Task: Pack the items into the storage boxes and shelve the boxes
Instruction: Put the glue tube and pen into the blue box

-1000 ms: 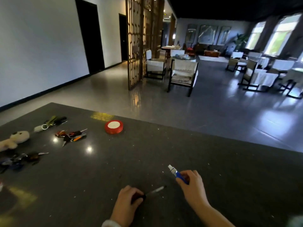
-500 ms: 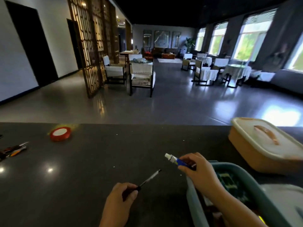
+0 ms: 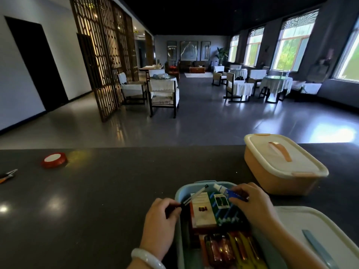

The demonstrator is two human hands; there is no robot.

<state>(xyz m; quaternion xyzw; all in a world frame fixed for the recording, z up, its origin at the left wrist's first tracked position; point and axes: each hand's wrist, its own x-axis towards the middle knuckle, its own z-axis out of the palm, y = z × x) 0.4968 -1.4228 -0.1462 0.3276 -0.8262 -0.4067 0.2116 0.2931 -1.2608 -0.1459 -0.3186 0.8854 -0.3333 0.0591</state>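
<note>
The left hand (image 3: 162, 216) sits at the left rim of the open blue box (image 3: 179, 193), which stands on the dark desk (image 3: 97, 200) near its front edge. The left fingers (image 3: 171, 205) are curled and pinch the dark end of a pen (image 3: 195, 195); the pen slants up and to the right, with its far end over the inside of the blue box. A pale bracelet (image 3: 146, 258) circles the left wrist. The right hand (image 3: 252, 202) is over the right half of the blue box. The right fingers (image 3: 240, 191) are curled round a blue tube (image 3: 228, 192) whose white cap points left, above the contents of the box. Inside the blue box lie an orange-and-white carton (image 3: 202, 210), a green carton (image 3: 223, 208) beside it, and amber and yellow packets (image 3: 231, 249) nearer the front. A pale lid with a blue handle (image 3: 314, 235) lies on the desk just to the right of the blue box. An orange box (image 3: 279, 167) with a cream lid fitted stands behind and to the right, near the far edge of the desk. A red ribbon roll (image 3: 54, 160) lies well apart on the left, and small tools (image 3: 7, 174) lie at the left border of the view; their kind cannot be told.
</note>
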